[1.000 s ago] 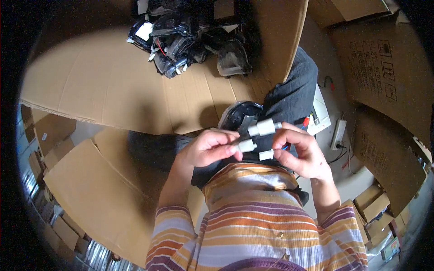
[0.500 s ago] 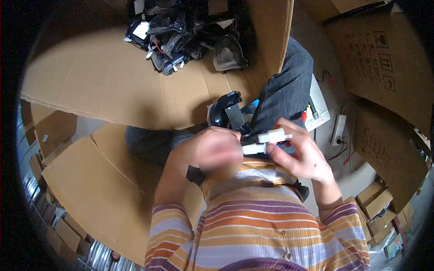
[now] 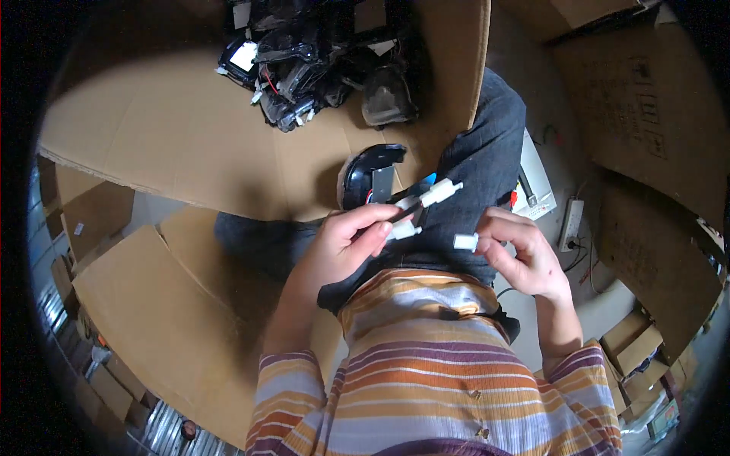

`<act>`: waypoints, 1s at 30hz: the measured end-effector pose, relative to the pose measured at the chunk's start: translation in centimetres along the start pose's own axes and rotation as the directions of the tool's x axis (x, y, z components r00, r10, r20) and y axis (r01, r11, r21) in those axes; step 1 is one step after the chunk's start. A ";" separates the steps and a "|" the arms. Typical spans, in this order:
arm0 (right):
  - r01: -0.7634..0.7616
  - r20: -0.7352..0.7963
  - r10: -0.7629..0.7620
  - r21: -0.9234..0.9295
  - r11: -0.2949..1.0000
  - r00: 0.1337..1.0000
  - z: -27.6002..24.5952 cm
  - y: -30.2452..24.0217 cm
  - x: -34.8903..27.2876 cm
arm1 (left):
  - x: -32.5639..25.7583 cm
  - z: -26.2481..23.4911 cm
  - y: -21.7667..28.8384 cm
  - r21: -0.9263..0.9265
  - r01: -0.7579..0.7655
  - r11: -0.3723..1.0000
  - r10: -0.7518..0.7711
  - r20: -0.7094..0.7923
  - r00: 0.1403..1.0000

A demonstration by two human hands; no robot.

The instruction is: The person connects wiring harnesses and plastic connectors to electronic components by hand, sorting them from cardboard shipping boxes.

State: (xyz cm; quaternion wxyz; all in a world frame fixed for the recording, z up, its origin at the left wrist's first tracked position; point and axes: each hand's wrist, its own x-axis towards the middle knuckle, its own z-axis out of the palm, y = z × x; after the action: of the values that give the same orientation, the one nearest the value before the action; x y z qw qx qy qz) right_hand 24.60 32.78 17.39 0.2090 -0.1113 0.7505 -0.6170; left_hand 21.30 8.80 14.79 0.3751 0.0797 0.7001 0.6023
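Note:
Above my lap, my left hand [image 3: 342, 247] pinches black leads that end in two white plastic plug connectors, one pointing up and right [image 3: 439, 193] and a lower plug connector [image 3: 403, 229] by my fingertips. My right hand [image 3: 525, 254] is a short gap to the right, its thumb and fingers closed on a third white plug connector [image 3: 465, 242]. Past my left fingers lies a glossy black curved housing [image 3: 363, 173] with a grey plate and some thin wires, near the cardboard edge. Where the leads run behind my left fingers is hidden.
A heap of black housings [image 3: 293, 72] with white plugs lies inside the large open carton [image 3: 182, 129]. To the right, a white power strip [image 3: 572, 222] sits on the floor beside a white box [image 3: 537, 178]. Tall cartons [image 3: 646, 137] stand at the right.
My hands have drawn apart from their close position. My left hand has turned to show two plugs, while my right hand keeps one. The black housing has shifted slightly left.

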 end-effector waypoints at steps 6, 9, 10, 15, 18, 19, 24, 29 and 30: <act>0.031 0.033 -0.034 0.080 0.996 0.999 -0.3 -0.7 0.0 | -0.8 -1.1 0.3 -0.219 -0.074 0.973 0.085 0.040 0.996; 0.051 0.053 -0.056 0.094 0.994 0.997 -0.5 -0.8 0.1 | -0.5 -1.9 0.1 -0.101 -0.280 0.955 0.292 0.135 0.947; 0.064 0.063 -0.071 0.112 0.992 0.995 -0.5 -0.7 0.2 | -0.7 -2.0 0.3 -0.116 -0.219 0.969 0.235 0.152 0.960; 0.112 0.105 -0.130 0.159 0.981 0.986 -0.1 -0.9 0.6 | -1.1 -1.8 0.3 -0.162 -0.186 0.969 0.217 0.208 0.954; 0.097 0.124 -0.119 0.172 0.980 0.985 0.1 -1.1 0.6 | -1.2 -1.5 0.3 -0.177 -0.166 0.970 0.203 0.213 0.956; 0.080 0.130 -0.102 0.165 0.983 0.986 0.1 -1.2 0.5 | -1.2 -1.5 0.3 -0.170 -0.161 0.972 0.196 0.212 0.957; 0.062 0.007 -0.062 0.001 0.998 0.998 0.7 -1.2 0.2 | -0.9 -1.1 0.9 -0.058 -0.228 0.972 0.235 0.246 0.940; 0.059 0.049 -0.060 0.025 0.998 0.997 0.7 -0.9 -0.2 | -0.9 -0.4 0.8 0.134 -0.316 0.939 0.272 0.272 0.923; 0.053 0.061 -0.056 0.059 0.997 0.997 0.7 -0.8 -0.2 | -1.1 -0.5 0.8 0.135 -0.318 0.938 0.279 0.245 0.928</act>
State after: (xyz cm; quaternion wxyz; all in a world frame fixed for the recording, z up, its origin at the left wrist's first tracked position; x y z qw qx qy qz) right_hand 25.03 32.12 18.14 0.2184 -0.1449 0.7223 -0.6399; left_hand 21.55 8.00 15.99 0.3462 0.2845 0.6828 0.5771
